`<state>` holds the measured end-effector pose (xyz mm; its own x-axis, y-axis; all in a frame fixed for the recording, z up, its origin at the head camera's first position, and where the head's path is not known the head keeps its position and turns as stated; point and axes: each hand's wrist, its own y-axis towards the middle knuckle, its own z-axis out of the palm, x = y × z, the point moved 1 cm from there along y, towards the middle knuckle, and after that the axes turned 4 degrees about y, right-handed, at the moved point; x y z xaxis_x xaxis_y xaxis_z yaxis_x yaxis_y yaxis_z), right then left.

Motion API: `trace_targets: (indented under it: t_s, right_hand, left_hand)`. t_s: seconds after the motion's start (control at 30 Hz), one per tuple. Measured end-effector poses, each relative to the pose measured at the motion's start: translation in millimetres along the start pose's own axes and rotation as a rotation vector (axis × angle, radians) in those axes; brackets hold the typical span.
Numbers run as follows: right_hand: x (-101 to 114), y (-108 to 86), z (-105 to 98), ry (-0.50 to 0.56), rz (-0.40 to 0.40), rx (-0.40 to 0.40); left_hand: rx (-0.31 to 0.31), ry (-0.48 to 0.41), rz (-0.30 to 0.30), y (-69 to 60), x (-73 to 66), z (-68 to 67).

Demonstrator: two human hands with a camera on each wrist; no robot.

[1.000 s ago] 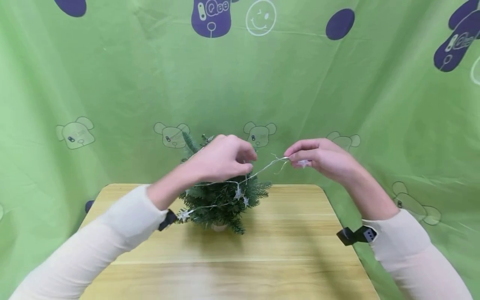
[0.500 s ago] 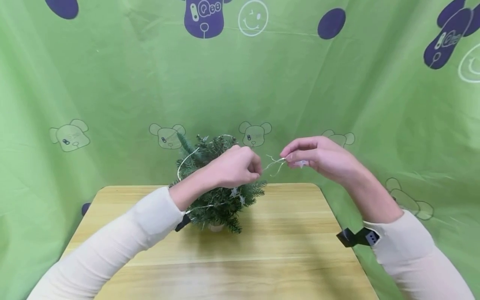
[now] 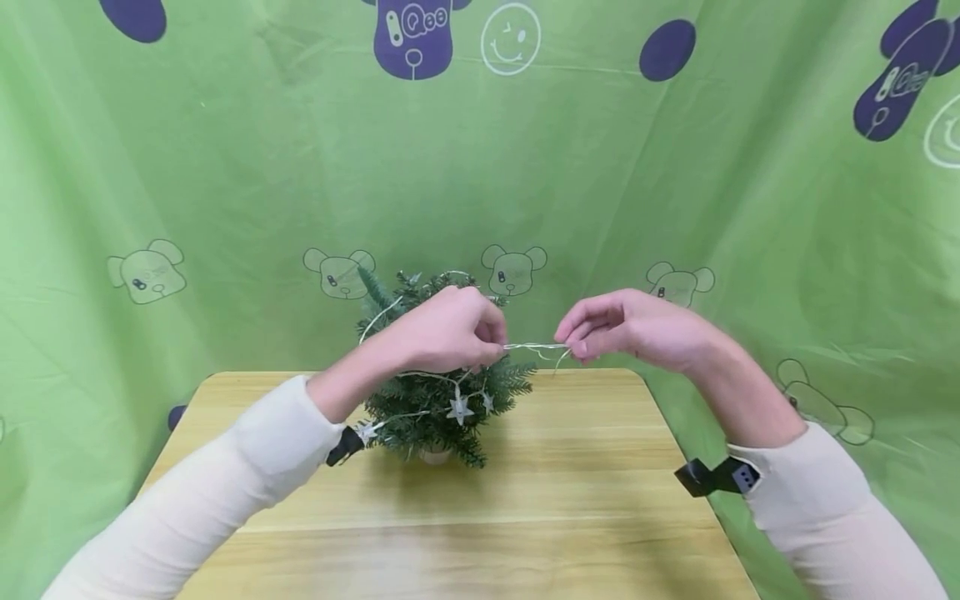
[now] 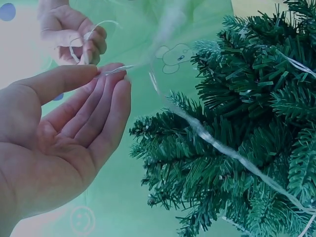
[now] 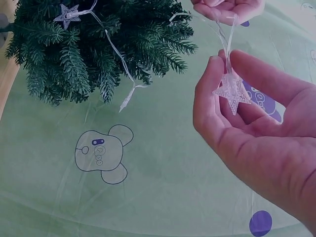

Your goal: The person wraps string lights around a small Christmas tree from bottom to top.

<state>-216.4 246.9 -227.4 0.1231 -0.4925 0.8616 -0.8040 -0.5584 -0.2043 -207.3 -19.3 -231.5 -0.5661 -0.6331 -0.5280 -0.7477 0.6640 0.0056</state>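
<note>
A small green Christmas tree stands on the table, wound with a clear-wired string of star lights. My left hand, in front of the tree, pinches the wire between thumb and fingertips; the left wrist view shows the wire running back to the branches. To the right of the tree, my right hand pinches the wire's other part, and a short stretch spans level between both hands. In the right wrist view a clear star hangs by the right fingertips. Other stars hang on the tree's front.
The wooden table lies below both hands. A green printed cloth covers the wall behind and the sides. A black strap device sits at the right cuff.
My left hand moved right toward the right hand, then back left, and now a taut stretch of wire lies between them. The right hand dropped slightly.
</note>
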Motion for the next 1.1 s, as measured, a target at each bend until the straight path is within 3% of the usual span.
trace_targets:
  t_s: [0.37, 0.53, 0.7, 1.1]
  right_hand:
    - [4.2, 5.9, 8.0, -0.018, -0.044, 0.065]
    - [4.1, 9.7, 10.2, -0.024, -0.046, 0.088]
    - [3.0, 15.2, 15.8, -0.036, -0.031, 0.121]
    - [1.1, 23.4, 20.5, -0.065, -0.006, 0.102]
  left_hand:
    - [0.096, -0.006, -0.042, -23.7, 6.4, -14.9]
    - [0.188, -0.062, -0.048, -33.1, 17.8, -18.7]
    - [0.288, -0.069, -0.068, -40.3, 28.2, -17.9]
    - [0.360, -0.077, -0.135, -46.6, 41.3, -4.2]
